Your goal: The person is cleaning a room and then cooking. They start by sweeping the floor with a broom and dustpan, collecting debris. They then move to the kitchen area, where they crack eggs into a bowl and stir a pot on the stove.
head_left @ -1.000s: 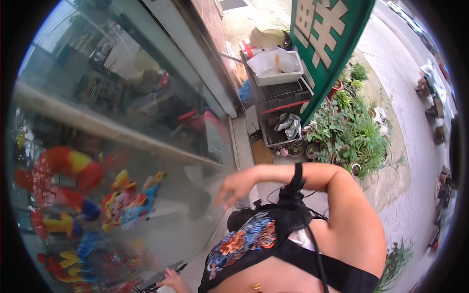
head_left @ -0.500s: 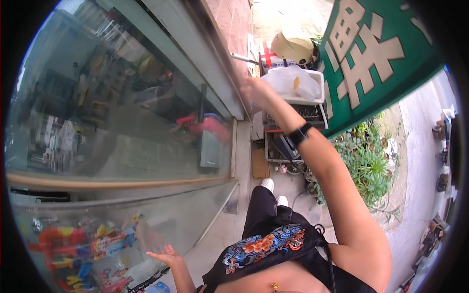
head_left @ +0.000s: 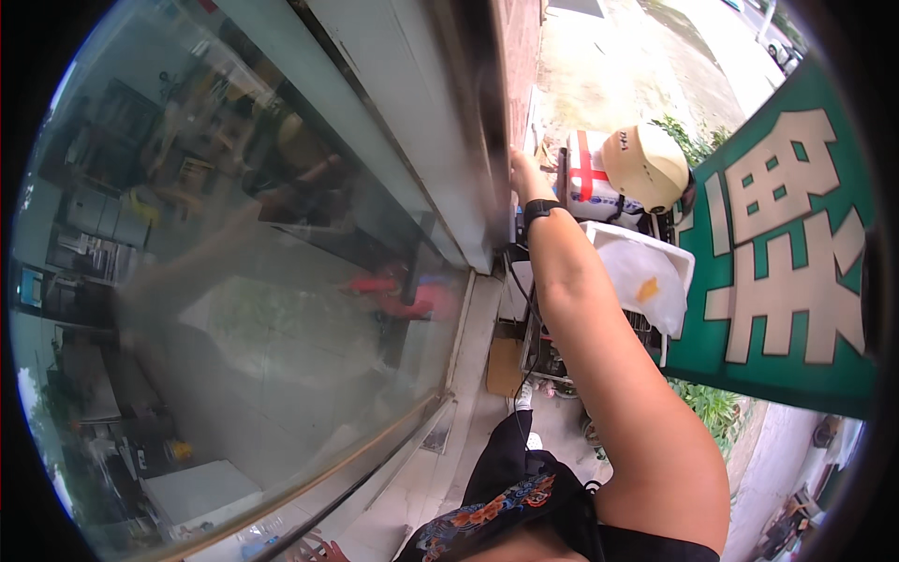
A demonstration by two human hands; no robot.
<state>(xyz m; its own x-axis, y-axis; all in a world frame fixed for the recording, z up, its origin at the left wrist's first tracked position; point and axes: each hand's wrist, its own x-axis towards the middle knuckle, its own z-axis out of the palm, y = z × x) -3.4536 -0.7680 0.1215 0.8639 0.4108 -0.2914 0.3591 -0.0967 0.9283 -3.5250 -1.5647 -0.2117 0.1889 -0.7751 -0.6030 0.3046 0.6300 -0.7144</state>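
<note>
My right arm stretches far forward, a black band on its wrist. At its end my right hand [head_left: 522, 167] is up against the edge of the grey metal door frame [head_left: 412, 103]; its fingers are hidden there, so their grip does not show. Low at the bottom edge, my left hand [head_left: 320, 549] is only partly in view beside the glass, with fingers apart and nothing seen in them. A large glass pane [head_left: 281, 337] fills the left side, carrying reflections.
Right of my arm stand a white foam tub [head_left: 688, 272] holding a plastic bag [head_left: 637, 281], a red-taped white box [head_left: 585, 173] and a cream helmet [head_left: 646, 169]. A green sign [head_left: 712, 328] with pale lettering leans beside them. Cardboard [head_left: 506, 367] rests near my feet; plants [head_left: 707, 412] grow at right.
My right hand has moved farther forward along the door frame. My left hand has dropped toward the bottom edge. My view has shifted, showing more of the ground ahead and the whole box.
</note>
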